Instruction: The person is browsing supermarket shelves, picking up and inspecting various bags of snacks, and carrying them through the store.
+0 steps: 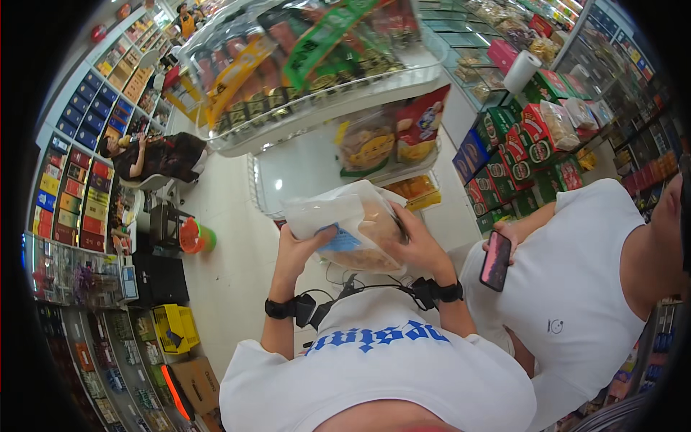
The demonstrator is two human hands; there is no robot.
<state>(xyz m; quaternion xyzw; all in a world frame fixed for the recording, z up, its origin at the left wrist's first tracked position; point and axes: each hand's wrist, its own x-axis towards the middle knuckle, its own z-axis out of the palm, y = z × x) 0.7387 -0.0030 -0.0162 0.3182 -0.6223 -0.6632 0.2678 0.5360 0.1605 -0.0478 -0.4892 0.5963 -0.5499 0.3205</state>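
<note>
A plastic food bag (351, 229), part clear and part white with a blue printed patch, is held up before my chest between both hands. Brownish pieces show through its clear side. My left hand (302, 245) grips the left side, its thumb lying across the blue patch. Around the bag's right side curls my right hand (415, 240); some of its fingers are hidden. Just beyond the bag stands a white wire display rack (345, 143). Its middle shelf carries a bag of dried food (368, 143) and a red and yellow packet (421, 127) on the right.
Packaged snacks (302, 59) fill the top shelf. Close on my right, a person in a white shirt (567, 281) holds a phone (495, 261). Red and green boxes (513, 156) are stacked behind. Leftward are a seated person (156, 156), an orange-green bin (197, 236) and a yellow basket (175, 328).
</note>
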